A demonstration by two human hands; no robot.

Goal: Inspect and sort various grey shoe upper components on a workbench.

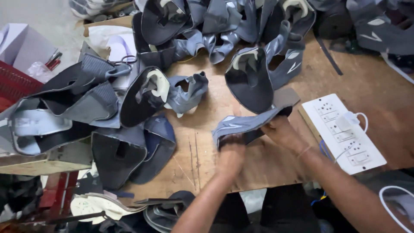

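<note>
- A grey shoe upper (248, 124) is held just above the wooden tabletop (196, 155), left of the white socket strip (343, 133)
- The left hand (230, 149) is closed on its near end; the right hand (282, 129) is closed on the end nearer the strip
- It is judged light, soft and floppy, not fragile; best gripped at both edges
- More uppers (254, 77) are heaped beyond, further left of the strip

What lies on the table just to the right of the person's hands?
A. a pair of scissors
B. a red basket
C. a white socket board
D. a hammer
C: the white socket board lies right of the right hand, which holds the grey shoe upper with the left hand.
</note>
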